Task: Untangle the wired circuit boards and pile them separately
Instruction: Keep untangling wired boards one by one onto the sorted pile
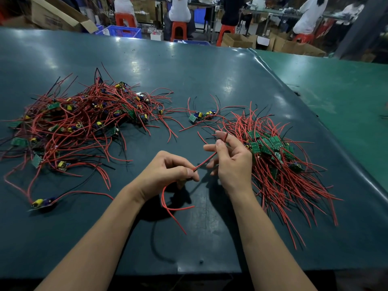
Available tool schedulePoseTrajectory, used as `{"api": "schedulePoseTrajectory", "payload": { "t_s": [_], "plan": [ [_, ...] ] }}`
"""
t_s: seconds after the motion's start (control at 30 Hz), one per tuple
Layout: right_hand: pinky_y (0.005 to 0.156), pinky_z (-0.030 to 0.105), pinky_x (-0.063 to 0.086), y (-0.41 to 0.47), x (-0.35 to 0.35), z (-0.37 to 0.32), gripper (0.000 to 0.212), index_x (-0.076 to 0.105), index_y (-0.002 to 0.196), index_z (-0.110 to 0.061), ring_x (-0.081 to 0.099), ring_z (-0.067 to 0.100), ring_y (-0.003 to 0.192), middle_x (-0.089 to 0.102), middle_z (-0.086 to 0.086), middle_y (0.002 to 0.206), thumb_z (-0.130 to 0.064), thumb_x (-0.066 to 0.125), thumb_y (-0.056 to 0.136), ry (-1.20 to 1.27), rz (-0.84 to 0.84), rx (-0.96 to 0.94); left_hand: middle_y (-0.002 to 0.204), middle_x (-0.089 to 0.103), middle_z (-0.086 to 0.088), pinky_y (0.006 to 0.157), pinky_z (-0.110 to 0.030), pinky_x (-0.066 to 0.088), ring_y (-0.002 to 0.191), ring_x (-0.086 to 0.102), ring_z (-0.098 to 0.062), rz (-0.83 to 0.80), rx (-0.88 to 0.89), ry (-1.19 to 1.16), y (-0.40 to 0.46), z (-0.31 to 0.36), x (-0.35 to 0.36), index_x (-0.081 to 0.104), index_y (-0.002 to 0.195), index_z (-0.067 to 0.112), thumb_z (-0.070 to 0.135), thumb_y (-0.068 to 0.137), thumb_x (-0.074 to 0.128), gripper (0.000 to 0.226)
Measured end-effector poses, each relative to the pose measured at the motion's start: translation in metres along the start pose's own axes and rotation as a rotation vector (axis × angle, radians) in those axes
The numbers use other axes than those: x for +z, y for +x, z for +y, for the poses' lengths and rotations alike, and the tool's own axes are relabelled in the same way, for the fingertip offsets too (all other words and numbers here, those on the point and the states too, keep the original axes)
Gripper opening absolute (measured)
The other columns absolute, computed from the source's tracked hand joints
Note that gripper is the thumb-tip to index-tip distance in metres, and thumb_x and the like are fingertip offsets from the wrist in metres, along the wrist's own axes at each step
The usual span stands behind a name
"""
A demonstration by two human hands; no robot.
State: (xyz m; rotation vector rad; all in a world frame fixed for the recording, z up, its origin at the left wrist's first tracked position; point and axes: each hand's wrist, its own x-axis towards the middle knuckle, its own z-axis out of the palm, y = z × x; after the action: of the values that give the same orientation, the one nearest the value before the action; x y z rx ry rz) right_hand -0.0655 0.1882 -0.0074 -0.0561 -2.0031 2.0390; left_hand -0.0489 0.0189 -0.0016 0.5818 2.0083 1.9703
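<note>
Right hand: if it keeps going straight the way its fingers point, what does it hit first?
The right hand points up and slightly left. Past its fingertips lie loose red wires, then probably the two stray circuit boards. Depth is unclear, so it may pass above them.

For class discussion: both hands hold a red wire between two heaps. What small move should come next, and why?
Probably lay the wire, held by the left hand and right hand, onto the right pile, since boards there lie sorted, unlike the tangle.
</note>
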Motion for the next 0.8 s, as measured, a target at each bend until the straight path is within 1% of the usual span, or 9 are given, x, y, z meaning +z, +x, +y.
{"api": "schedulePoseTrajectory", "payload": {
  "t_s": [0.1,0.37,0.47,0.53,0.6,0.63,0.67,0.73,0.8],
  "plan": [
    [0.035,0.022,0.042,0.001,-0.003,-0.001,0.012,0.060,0.104,-0.016,0.054,0.012,0.039,0.074,0.002,0.075,-0.012,0.049,0.102,0.031,0.029,-0.003,0.056,0.056,0.001,0.052,-0.017,0.038,0.051,0.046,-0.009,-0.002,0.000,-0.021,0.000,0.000,0.000,0.077,0.068,0.015,0.031,0.064,0.066,0.020],
    [0.033,0.019,0.038,0.003,-0.005,0.000,0.018,0.061,0.096,-0.017,0.052,0.013,0.034,0.073,0.006,0.068,-0.021,0.046,0.104,0.082,0.102,0.002,0.055,0.055,0.002,0.052,-0.018,0.039,0.051,0.046,-0.009,-0.007,0.011,-0.045,0.001,0.001,-0.001,0.077,0.067,0.014,0.032,0.063,0.067,0.021],
    [0.032,0.018,0.038,0.005,-0.006,-0.001,0.029,0.064,0.098,-0.011,0.053,0.014,0.034,0.072,0.009,0.066,-0.031,0.045,0.104,0.180,0.117,0.065,0.052,0.053,0.000,0.048,-0.016,0.038,0.046,0.047,-0.009,0.036,0.019,-0.102,0.001,-0.001,-0.001,0.077,0.070,0.012,0.031,0.066,0.067,0.021],
    [0.031,0.018,0.038,0.007,-0.007,-0.003,0.039,0.064,0.098,-0.008,0.053,0.014,0.034,0.071,0.009,0.065,-0.040,0.042,0.104,0.260,0.098,0.165,0.054,0.055,-0.002,0.044,-0.016,0.037,0.044,0.048,-0.009,0.134,0.026,-0.224,0.002,-0.003,-0.002,0.077,0.073,0.011,0.026,0.069,0.071,0.016],
    [0.032,0.017,0.037,0.005,-0.005,-0.004,0.026,0.062,0.098,-0.010,0.053,0.012,0.035,0.070,0.004,0.063,-0.031,0.047,0.103,0.209,0.006,0.188,0.061,0.060,-0.005,0.044,-0.016,0.037,0.046,0.051,-0.009,0.255,0.056,-0.368,0.004,-0.004,-0.002,0.079,0.079,0.012,0.025,0.070,0.081,0.016],
    [0.033,0.017,0.038,0.001,-0.003,-0.004,0.014,0.062,0.100,-0.013,0.053,0.011,0.037,0.069,0.001,0.063,-0.022,0.052,0.101,0.163,-0.076,0.167,0.066,0.063,-0.007,0.045,-0.017,0.039,0.050,0.055,-0.010,0.305,0.072,-0.433,0.005,-0.005,-0.002,0.079,0.081,0.013,0.028,0.065,0.086,0.023],
    [0.034,0.018,0.039,-0.003,0.001,-0.004,0.010,0.065,0.103,-0.017,0.053,0.010,0.039,0.069,0.000,0.065,-0.013,0.056,0.098,0.135,-0.176,0.147,0.070,0.066,-0.009,0.048,-0.018,0.043,0.054,0.058,-0.011,0.346,0.077,-0.492,0.006,-0.005,-0.002,0.078,0.081,0.015,0.030,0.061,0.087,0.027],
    [0.036,0.020,0.042,-0.012,0.008,-0.003,0.026,0.068,0.111,-0.022,0.056,0.011,0.043,0.071,0.000,0.075,-0.006,0.064,0.092,0.126,-0.376,0.136,0.076,0.071,-0.008,0.053,-0.018,0.051,0.058,0.065,-0.012,0.398,0.058,-0.566,0.008,-0.005,-0.001,0.072,0.079,0.016,0.028,0.060,0.081,0.024],
    [0.038,0.021,0.044,-0.016,0.013,-0.002,0.033,0.069,0.118,-0.020,0.059,0.011,0.047,0.073,0.001,0.084,-0.006,0.069,0.088,0.161,-0.441,0.159,0.075,0.073,-0.005,0.055,-0.018,0.054,0.059,0.068,-0.012,0.417,0.049,-0.569,0.009,-0.005,0.000,0.061,0.078,0.014,0.023,0.060,0.078,0.026]
  ]
}}
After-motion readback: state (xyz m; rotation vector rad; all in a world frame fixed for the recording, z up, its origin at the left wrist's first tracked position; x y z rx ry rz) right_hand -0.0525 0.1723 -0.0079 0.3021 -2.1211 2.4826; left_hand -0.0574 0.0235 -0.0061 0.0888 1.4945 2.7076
